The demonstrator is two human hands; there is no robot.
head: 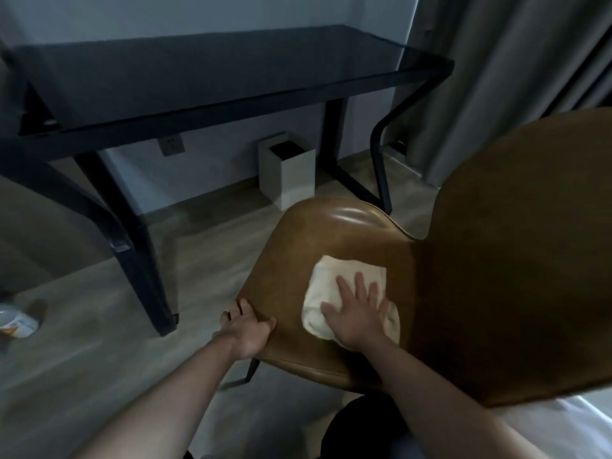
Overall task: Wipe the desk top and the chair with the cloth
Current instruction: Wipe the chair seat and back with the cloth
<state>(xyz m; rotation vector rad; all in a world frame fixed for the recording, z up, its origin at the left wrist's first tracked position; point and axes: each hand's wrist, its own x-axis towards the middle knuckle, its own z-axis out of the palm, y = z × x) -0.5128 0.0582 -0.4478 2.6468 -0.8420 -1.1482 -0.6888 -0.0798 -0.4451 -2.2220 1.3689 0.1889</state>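
Observation:
A brown leather chair stands in front of me, its seat in the middle of the view and its tall back to the right. A folded white cloth lies on the seat. My right hand presses flat on the cloth, fingers spread. My left hand grips the seat's left edge, thumb on top and fingers curled under. The dark glass desk top on black legs stands beyond the chair, at the back left.
A small white square bin sits on the wood floor under the desk by the wall. Grey curtains hang at the right. A white can lies on the floor at the far left. A wall socket is below the desk.

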